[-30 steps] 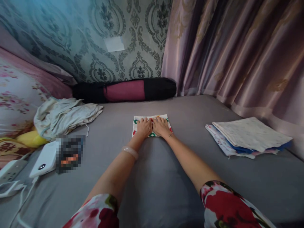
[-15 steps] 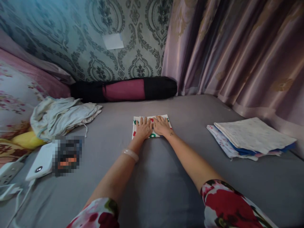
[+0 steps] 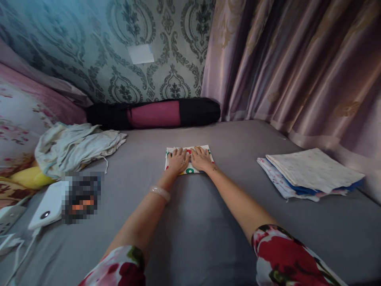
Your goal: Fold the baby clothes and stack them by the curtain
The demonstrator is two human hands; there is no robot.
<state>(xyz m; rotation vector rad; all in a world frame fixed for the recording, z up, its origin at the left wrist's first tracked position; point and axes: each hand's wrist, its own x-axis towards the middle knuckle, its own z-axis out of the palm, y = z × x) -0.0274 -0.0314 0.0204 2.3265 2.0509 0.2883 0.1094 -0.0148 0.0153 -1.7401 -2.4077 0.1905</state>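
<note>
Two flowered sleeves, the left (image 3: 119, 266) and the right (image 3: 285, 258), stand nearest, with bare forearms stretching out from them over a grey sheet (image 3: 238, 147). At lower left a white cable (image 3: 29, 250) runs up to a white power bank (image 3: 49, 208); a socket strip (image 3: 10, 218) lies to its left, and a pixelated patch at its right edge hides what is there. A pale bangle (image 3: 160, 192) circles the left wrist. Farther out, at the middle, a white cloth (image 3: 193, 171) with red and green prints lies flat and folded on the sheet. The left hand (image 3: 178, 160) and right hand (image 3: 201, 159) rest on it palm down, side by side, fingers straight and a little spread, pressing from above rather than closed round anything. Well to the right is a stack of folded cloths (image 3: 315, 169), cream on top, blue beneath. To the left a pale cloth heap (image 3: 77, 145) lies crumpled beside something yellow (image 3: 29, 176). Behind, a long black and maroon bag (image 3: 154, 113) lies along the patterned wall (image 3: 172, 59), where a white paper (image 3: 141, 54) shows; a mauve curtain (image 3: 282, 59) hangs at right.
</note>
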